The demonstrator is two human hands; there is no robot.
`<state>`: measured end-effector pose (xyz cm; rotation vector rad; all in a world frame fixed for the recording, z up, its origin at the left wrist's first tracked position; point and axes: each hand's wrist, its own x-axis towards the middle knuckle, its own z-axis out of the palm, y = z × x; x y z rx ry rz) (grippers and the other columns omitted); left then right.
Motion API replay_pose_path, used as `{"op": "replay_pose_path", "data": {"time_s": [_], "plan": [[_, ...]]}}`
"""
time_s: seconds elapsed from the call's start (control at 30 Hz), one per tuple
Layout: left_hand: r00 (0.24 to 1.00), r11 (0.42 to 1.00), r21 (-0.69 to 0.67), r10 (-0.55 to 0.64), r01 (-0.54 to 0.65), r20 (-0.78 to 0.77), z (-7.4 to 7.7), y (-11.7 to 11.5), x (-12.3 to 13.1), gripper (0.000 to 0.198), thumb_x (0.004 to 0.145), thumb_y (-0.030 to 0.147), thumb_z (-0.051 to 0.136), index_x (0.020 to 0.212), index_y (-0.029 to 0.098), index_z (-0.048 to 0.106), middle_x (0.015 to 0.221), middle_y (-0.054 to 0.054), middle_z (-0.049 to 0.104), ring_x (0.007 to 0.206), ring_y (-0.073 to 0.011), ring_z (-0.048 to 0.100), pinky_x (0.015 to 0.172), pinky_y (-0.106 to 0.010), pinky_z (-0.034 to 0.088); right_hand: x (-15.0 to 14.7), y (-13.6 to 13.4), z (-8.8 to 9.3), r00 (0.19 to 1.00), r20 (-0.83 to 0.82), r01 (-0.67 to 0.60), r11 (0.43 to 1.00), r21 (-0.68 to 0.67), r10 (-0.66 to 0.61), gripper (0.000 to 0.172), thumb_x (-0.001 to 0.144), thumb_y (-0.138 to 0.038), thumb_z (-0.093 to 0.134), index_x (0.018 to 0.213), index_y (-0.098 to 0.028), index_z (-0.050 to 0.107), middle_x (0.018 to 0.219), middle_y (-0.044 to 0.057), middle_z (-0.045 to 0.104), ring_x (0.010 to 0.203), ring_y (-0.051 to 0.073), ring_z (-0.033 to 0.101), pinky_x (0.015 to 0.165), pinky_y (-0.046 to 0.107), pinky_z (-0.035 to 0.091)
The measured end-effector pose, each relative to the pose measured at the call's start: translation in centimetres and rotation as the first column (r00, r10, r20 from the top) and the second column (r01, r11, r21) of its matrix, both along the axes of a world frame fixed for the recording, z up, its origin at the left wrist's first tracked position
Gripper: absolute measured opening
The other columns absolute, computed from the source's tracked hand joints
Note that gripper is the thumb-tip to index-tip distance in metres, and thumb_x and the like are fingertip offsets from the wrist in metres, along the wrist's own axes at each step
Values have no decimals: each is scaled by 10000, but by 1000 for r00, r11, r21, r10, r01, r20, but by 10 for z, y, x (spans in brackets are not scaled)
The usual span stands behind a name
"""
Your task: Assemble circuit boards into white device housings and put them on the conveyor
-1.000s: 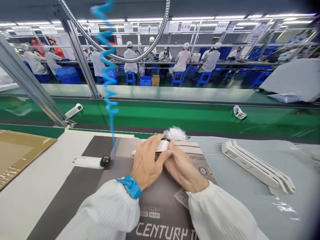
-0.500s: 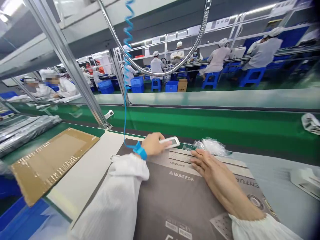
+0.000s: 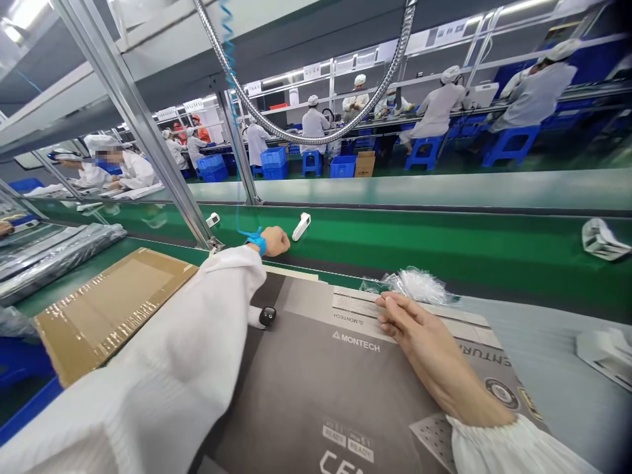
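Note:
My left hand (image 3: 274, 241) reaches out over the green conveyor belt (image 3: 395, 237), fingers curled, a blue wrist strap on it. A small white device (image 3: 301, 226) lies on the belt just right of that hand, apart from the fingers. My right hand (image 3: 415, 329) rests flat with fingers out on a grey printed carton sheet (image 3: 336, 375). A second white device with a black end (image 3: 263, 316) lies on the sheet beside my left sleeve. A crumpled clear plastic bag (image 3: 415, 286) sits just beyond my right fingertips.
A flat brown cardboard sheet (image 3: 103, 309) lies at left. Another small white device (image 3: 212, 220) and a white part (image 3: 600, 239) ride the belt. White plastic parts (image 3: 605, 355) sit at far right. A metal frame post (image 3: 148, 138) stands at left. Workers in white sit beyond.
My left hand carried the white device from the carton sheet out onto the green belt and let go of it. My right hand stayed flat on the sheet.

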<state>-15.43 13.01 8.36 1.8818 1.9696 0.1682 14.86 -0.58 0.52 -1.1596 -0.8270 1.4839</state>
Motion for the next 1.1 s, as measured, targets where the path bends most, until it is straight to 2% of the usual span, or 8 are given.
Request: {"op": "replay_pose_path", "data": {"time_s": [0.23, 0.4, 0.5, 0.63, 0.7, 0.77, 1.0, 1.1], "plan": [[949, 889, -337, -274, 311, 154, 18, -103, -43, 391, 496, 332, 856, 846, 203, 737, 826, -14, 719, 749, -191, 623, 694, -271, 471, 0, 1, -3, 997, 56, -52, 999, 16, 51, 482, 650, -543, 826, 975, -210, 700, 1044, 32, 663, 757, 106, 553, 662, 184, 514], [910, 915, -59, -388, 400, 145, -2, -145, -16, 350, 609, 306, 804, 928, 199, 708, 967, -54, 655, 893, -241, 561, 800, -329, 430, -1, 1, -3, 995, 79, -70, 997, 39, 67, 482, 646, -556, 822, 955, -207, 697, 1027, 32, 654, 746, 109, 536, 651, 203, 488], [849, 912, 45, -397, 408, 350, -10, -142, 20, 385, 717, 373, 752, 1049, 190, 687, 1035, -55, 651, 943, -227, 577, 842, -318, 427, -2, -2, 0, 991, 104, -86, 994, 69, 79, 452, 667, -544, 812, 945, -208, 690, 1002, 25, 649, 741, 106, 531, 663, 214, 472], [464, 996, 23, -62, 89, 883, -17, -131, 81, 411, 849, 517, 620, 997, 135, 652, 874, -74, 668, 807, -180, 619, 813, -328, 487, -2, -4, 4, 988, 151, -61, 992, 113, 43, 440, 678, -558, 791, 904, -197, 679, 924, 20, 638, 695, 104, 506, 640, 236, 442], [200, 990, -139, 137, -6, 970, -23, -129, 107, 413, 836, 518, 646, 932, 116, 643, 811, -79, 661, 746, -165, 632, 794, -335, 516, -1, -4, 5, 980, 198, -39, 989, 143, 10, 442, 693, -571, 770, 907, -197, 670, 912, 22, 639, 691, 113, 509, 645, 253, 437], [100, 978, -210, 208, 16, 973, -30, -130, 124, 350, 773, 399, 751, 929, 105, 644, 798, -77, 665, 723, -152, 642, 787, -324, 526, 2, -3, 6, 965, 262, -24, 983, 183, -25, 444, 723, -583, 737, 938, -201, 661, 918, 30, 651, 700, 129, 524, 669, 276, 444], [323, 986, -91, 42, 138, 946, -42, -143, 131, 162, 837, 157, 618, 988, 98, 622, 845, -79, 672, 713, -138, 652, 722, -297, 536, 8, -8, 14, 815, 535, -53, 892, 448, -220, 281, 874, -482, 617, 1005, -236, 658, 944, 32, 667, 772, 168, 566, 734, 316, 440], [401, 977, -47, -42, 210, 915, -43, -147, 134, 192, 849, 143, 571, 1032, 118, 622, 958, -81, 665, 695, -120, 637, 694, -285, 532, 9, -11, 20, 705, 613, -155, 765, 624, -357, 198, 915, -390, 595, 1038, -248, 654, 1016, 39, 667, 803, 172, 576, 759, 327, 433]]}}
